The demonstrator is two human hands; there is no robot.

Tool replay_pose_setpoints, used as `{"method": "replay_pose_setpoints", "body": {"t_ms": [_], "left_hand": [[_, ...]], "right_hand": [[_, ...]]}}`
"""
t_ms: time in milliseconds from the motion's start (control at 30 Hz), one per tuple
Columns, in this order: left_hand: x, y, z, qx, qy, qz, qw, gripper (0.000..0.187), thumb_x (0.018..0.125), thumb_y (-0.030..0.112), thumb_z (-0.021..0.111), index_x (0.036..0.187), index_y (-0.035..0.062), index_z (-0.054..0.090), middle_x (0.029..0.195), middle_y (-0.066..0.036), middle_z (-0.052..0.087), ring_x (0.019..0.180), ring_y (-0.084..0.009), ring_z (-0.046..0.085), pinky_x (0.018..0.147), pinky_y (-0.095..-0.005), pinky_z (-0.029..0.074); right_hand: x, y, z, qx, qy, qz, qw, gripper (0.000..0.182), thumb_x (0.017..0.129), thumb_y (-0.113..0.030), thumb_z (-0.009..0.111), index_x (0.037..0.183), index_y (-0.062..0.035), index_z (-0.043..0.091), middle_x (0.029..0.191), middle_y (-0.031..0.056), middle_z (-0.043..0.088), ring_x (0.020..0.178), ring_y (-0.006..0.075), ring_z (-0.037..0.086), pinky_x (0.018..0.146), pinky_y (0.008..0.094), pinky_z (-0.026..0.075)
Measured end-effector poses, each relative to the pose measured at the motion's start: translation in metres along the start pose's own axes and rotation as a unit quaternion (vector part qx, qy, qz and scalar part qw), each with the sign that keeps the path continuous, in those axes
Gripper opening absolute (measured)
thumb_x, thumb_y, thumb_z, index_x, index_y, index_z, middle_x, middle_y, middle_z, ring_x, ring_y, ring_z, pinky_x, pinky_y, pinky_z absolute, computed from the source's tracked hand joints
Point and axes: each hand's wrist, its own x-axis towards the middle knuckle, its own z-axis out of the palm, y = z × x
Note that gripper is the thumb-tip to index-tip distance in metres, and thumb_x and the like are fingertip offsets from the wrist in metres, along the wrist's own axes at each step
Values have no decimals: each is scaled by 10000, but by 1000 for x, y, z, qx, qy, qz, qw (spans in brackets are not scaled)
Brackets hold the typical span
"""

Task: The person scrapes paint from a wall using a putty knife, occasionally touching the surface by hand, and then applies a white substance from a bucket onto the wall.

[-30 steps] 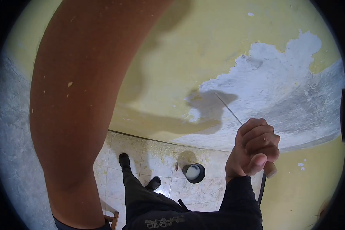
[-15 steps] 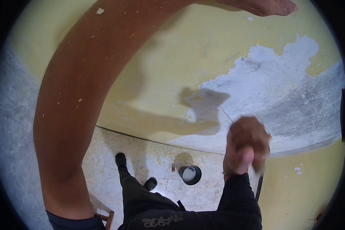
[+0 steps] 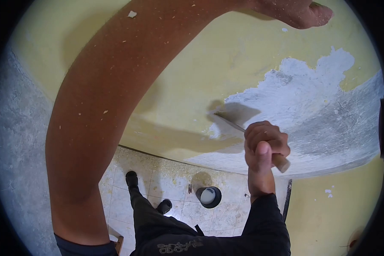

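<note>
My right hand (image 3: 265, 143) is closed round the light wooden handle of a scraper (image 3: 231, 123). The scraper's thin metal end points up and left, at the ragged border between the yellow paint (image 3: 187, 81) and a bare white-grey patch (image 3: 303, 94) of the wall. A shadow makes it hard to tell whether the tip touches. High on the right, my left hand (image 3: 296, 13) rests by the painted wall with its thumb stretched out; its other fingers are mostly cut off by the frame. Pale paint flakes (image 3: 132, 14) cling to my left arm (image 3: 98, 106).
On the tiled floor (image 3: 158, 170), strewn with paint flakes, stands a dark bucket (image 3: 216, 197) with something whitish inside. My shoes (image 3: 164, 206) are left of it. Part of a wooden piece of furniture (image 3: 119, 245) shows at the bottom left. Grey wall (image 3: 17, 128) lies at the far left.
My right hand, blurred before, has moved slightly left and up, and the scraper's handle and metal end now show plainly. My left arm has shifted a little right in view.
</note>
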Motion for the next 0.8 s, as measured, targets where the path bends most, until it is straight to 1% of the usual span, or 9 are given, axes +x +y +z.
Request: {"method": "replay_pose_setpoints", "body": {"t_ms": [67,167,467,500,533,600,633,733,800], "left_hand": [[0,-2,1,0,-1,5,1000,621,822,392,580,1323,38,481,1360,-173,488,1331,-333,388,1143,-463,256],[-4,-3,2,0,-8,9,1000,619,822,390,580,1321,37,483,1359,-173,489,1331,-332,389,1143,-463,256],[0,-8,2,3,-19,20,1000,611,822,385,579,1315,35,490,1359,-173,490,1330,-329,390,1144,-460,257],[1,-10,3,4,-19,22,1000,610,822,384,579,1315,35,490,1359,-173,490,1330,-329,390,1144,-459,258],[0,-11,5,4,-19,25,999,610,822,384,579,1314,34,491,1359,-173,490,1330,-328,390,1144,-459,258],[-3,-9,6,0,-27,24,999,608,822,382,579,1313,34,492,1359,-173,491,1330,-328,391,1144,-458,258],[-2,-8,7,-2,-27,26,999,607,822,382,579,1312,33,493,1359,-172,491,1330,-327,391,1144,-458,258],[3,-6,9,-4,-27,30,999,605,822,380,578,1311,33,495,1358,-172,491,1330,-326,391,1144,-457,258],[7,-5,9,-6,-25,33,999,603,823,379,578,1309,32,496,1358,-172,492,1330,-326,392,1144,-457,259]], "right_hand": [[1,-8,0,-17,-36,-79,996,195,865,-77,606,731,-66,466,570,51,522,480,193,511,540,352,491],[-1,-9,-5,38,-35,-83,995,168,835,-29,611,741,-61,476,559,42,513,468,195,502,542,350,493],[-9,8,7,-34,-29,-12,999,255,834,-76,630,636,-60,469,595,67,559,558,227,578,570,344,514],[-5,-6,4,-103,-43,-42,993,251,831,-59,623,635,-59,466,576,63,545,524,220,563,568,350,515],[-6,-4,2,-30,-24,-111,993,226,833,-39,611,658,-58,468,545,51,520,461,193,522,510,334,496],[-8,-13,11,-35,39,-60,997,435,933,-368,583,652,-93,395,483,7,430,447,159,446,523,306,451],[-8,-13,14,-35,40,-60,997,435,933,-368,583,652,-93,395,483,7,430,447,159,446,523,306,451],[-1,-11,12,-34,15,-58,998,433,941,-357,575,647,-101,386,469,-1,398,445,152,433,514,295,442],[9,-10,0,19,-24,-143,989,210,892,-95,563,713,-54,460,495,23,467,394,153,446,430,300,450]]}}
